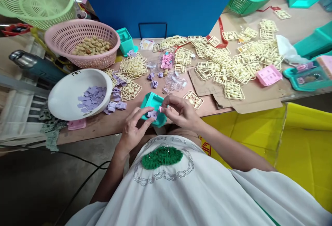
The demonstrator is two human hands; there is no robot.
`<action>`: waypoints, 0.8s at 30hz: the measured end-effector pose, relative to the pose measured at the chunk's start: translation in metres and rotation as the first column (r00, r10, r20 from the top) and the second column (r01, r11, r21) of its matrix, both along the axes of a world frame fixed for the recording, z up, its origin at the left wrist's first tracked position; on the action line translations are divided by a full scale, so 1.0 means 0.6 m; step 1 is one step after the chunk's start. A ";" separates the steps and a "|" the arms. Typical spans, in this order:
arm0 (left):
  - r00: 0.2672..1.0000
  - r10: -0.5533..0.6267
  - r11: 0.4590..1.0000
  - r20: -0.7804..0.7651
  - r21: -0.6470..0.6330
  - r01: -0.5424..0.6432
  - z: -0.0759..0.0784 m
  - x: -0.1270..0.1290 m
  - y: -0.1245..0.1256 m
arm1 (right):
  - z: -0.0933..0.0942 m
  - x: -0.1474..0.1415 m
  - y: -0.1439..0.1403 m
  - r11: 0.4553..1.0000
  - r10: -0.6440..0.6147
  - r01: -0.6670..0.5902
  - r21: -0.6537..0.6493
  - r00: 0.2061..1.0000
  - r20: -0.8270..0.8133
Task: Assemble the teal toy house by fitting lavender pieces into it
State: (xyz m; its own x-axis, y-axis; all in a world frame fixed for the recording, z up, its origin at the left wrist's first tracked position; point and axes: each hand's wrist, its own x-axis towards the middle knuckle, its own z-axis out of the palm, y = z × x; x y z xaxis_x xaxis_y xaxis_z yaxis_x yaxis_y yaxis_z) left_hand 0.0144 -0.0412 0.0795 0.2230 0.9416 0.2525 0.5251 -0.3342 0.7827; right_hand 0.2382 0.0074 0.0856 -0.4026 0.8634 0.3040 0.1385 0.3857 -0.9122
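Note:
At the table's front edge, a teal plastic box point(153, 99) sits below and between my hands. My left hand point(133, 127) has its thumb and index finger at a small lilac plastic piece point(153, 115), apparently pinching it over the box. Between the fingertips of my right hand point(183, 112) is a tiny pink plastic part point(160, 109), close to the lilac piece. Its exact shape is too small to make out. A cream sprue frame point(193, 100) lies just beyond my right hand, and clear plastic parts point(175, 82) lie behind the box.
On the left stand a white bowl point(59, 98) of lilac pieces, a pink basket point(83, 25) of tan pieces and a steel-topped bottle point(36, 63). Cream sprues point(233, 67) cover much of the right side. A blue panel point(155, 1) rises behind; a yellow box point(306, 143) is at right.

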 end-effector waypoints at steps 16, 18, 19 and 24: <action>0.998 -0.024 0.999 -0.062 0.028 0.026 -0.019 0.009 0.009 | -0.006 0.008 0.002 0.991 0.075 -0.082 0.105 0.995 0.072; 0.998 -0.026 0.999 -0.059 0.030 0.028 -0.020 0.010 0.009 | -0.007 0.012 0.002 0.993 0.061 -0.067 0.096 0.996 0.065; 0.998 -0.030 0.999 -0.063 0.031 0.032 -0.020 0.010 0.009 | -0.007 0.013 0.001 0.991 0.064 -0.072 0.111 0.995 0.072; 0.997 -0.045 0.996 -0.066 0.076 0.050 -0.021 0.015 0.009 | -0.002 0.011 -0.004 0.967 0.105 -0.129 0.219 0.988 0.116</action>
State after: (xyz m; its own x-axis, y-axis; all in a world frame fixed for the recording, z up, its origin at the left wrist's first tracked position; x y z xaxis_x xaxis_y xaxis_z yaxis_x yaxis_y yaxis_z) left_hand 0.0232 -0.0357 0.0669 0.2853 0.9077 0.3076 0.5557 -0.4182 0.7186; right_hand 0.2448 0.0052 0.0845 -0.5358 0.7225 0.4369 0.1683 0.5984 -0.7833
